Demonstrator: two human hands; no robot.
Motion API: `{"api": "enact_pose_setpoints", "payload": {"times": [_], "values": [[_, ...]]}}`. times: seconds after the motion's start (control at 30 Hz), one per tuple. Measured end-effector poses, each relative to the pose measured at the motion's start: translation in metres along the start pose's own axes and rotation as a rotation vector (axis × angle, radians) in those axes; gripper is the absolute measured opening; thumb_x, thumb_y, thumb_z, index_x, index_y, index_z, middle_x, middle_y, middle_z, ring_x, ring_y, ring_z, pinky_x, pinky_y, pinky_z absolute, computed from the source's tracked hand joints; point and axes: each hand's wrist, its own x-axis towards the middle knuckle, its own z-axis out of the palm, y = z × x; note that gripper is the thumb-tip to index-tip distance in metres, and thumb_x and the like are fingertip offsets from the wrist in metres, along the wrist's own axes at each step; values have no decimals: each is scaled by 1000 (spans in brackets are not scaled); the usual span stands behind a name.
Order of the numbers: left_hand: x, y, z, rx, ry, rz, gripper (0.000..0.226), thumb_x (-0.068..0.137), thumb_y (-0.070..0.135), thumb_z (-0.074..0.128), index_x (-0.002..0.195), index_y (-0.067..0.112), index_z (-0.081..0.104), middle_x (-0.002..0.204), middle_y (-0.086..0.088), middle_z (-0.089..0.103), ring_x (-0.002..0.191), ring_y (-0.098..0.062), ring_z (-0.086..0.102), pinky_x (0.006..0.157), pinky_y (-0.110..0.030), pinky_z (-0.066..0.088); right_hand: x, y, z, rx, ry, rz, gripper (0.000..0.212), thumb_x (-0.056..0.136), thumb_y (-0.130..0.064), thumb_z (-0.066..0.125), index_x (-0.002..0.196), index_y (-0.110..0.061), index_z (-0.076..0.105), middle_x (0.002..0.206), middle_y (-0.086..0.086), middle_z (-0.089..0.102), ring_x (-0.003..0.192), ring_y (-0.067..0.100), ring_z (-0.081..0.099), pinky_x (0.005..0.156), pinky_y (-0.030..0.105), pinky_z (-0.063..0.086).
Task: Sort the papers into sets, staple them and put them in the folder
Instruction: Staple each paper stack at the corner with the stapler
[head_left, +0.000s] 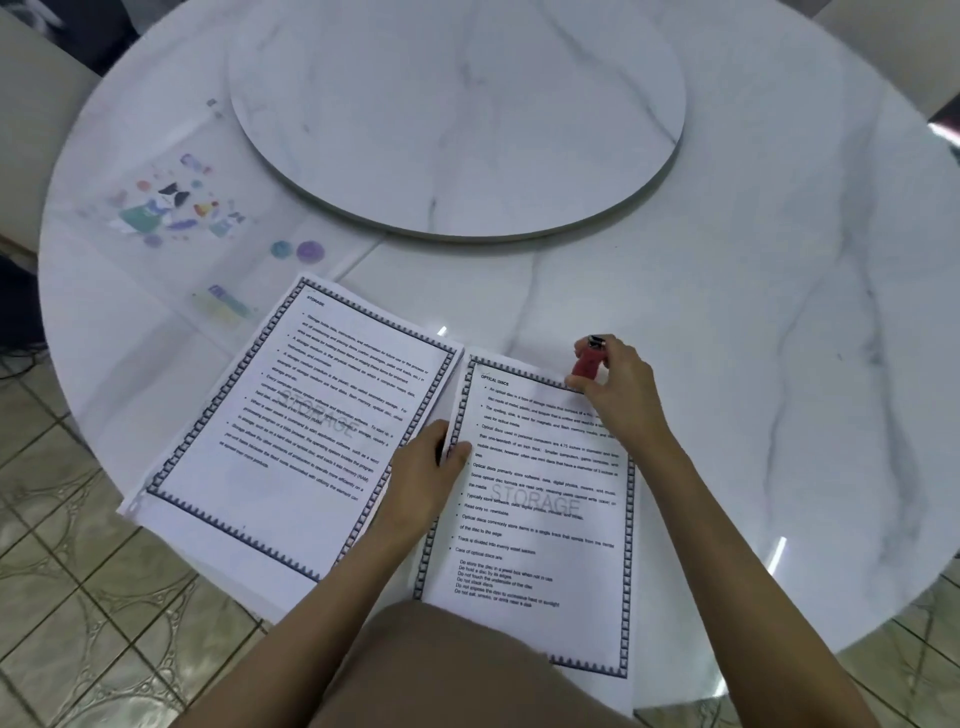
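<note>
- Grips a small red stapler (587, 361) in the right hand (618, 387), fingers curled round it from the right, thumb low by its base.
- Holds that stapler at the top edge of the right paper set (540, 519), right of that edge's middle. Cannot tell whether its mouth is over the sheets.
- Pinches the left edge of the same set with the left hand (421, 467), thumb on the printed border, fingers tucked under the slightly lifted edge.
- Rests most of this set on the round marble table (779, 312), with its lower end hanging past the near rim above the lap.
- Just left of it, a second paper stack (291, 431), tilted, flat on the table, untouched by either hand, its near corner past the rim.
- Beyond that stack, at the far left of the table, a clear folder (171, 208) with cartoon prints, lying flat, well apart from both hands.
- In the middle of the table, a raised marble turntable (457, 119).
- Under the table, patterned floor tiles (78, 597).
</note>
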Motion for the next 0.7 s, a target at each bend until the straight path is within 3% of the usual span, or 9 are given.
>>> {"api": "enact_pose_setpoints", "payload": {"times": [0.13, 0.23, 0.33, 0.4, 0.47, 0.63, 0.7], "values": [[-9, 4, 4, -19, 39, 29, 23, 94, 17, 49, 72, 11, 45, 57, 6, 42, 45, -2, 40, 47, -10, 35, -12, 23, -12, -181, 2, -37, 37, 80, -3, 67, 114, -1, 53, 122, 14, 44, 109, 28, 50, 92, 28, 42], [-13, 8, 6, -42, 77, 49, 18, 96, 17, 44, 79, 14, 44, 63, 5, 49, 52, 1, 46, 50, -11, 37, -17, 39, -23, -343, 16, -22, 38, 82, -6, 65, 118, 2, 55, 119, 19, 45, 113, 32, 44, 92, 28, 37], [-14, 8, 9, -41, 113, 67, 12, 97, 21, 41, 94, 11, 46, 75, -8, 58, 64, -11, 51, 58, -28, 45, -20, 49, -31, -399, 20, 30, 37, 84, -8, 63, 119, 3, 55, 116, 20, 48, 114, 34, 41, 89, 33, 38], [-14, 12, 9, -39, 134, 67, 3, 98, 23, 40, 99, 20, 39, 71, 8, 50, 62, 1, 43, 57, -15, 42, -21, 53, -35, -426, 44, 60, 36, 85, -11, 62, 117, 4, 55, 116, 21, 48, 112, 34, 42, 88, 38, 41], [-13, 19, 10, -28, 150, 78, 6, 98, 22, 40, 101, 23, 35, 70, 19, 38, 60, 7, 35, 54, -12, 37, -21, 57, -37, -430, 80, 73, 33, 86, -14, 62, 113, 3, 56, 113, 20, 48, 110, 33, 43, 86, 40, 43], [-10, 32, 5, -48, 190, 126, 3, 98, 19, 42, 98, 17, 44, 76, 13, 52, 65, 4, 47, 56, -4, 39, -24, 60, -39, -398, 144, 48, 31, 87, -16, 62, 112, 2, 60, 112, 21, 50, 107, 35, 44, 87, 40, 41], [-7, 33, 1, -47, 176, 131, 14, 97, 21, 42, 104, 12, 50, 84, 3, 60, 68, -5, 53, 56, -8, 40, -31, 55, -40, -413, 180, -36, 35, 87, -14, 61, 118, 1, 58, 115, 23, 50, 108, 37, 45, 90, 41, 39]]}}
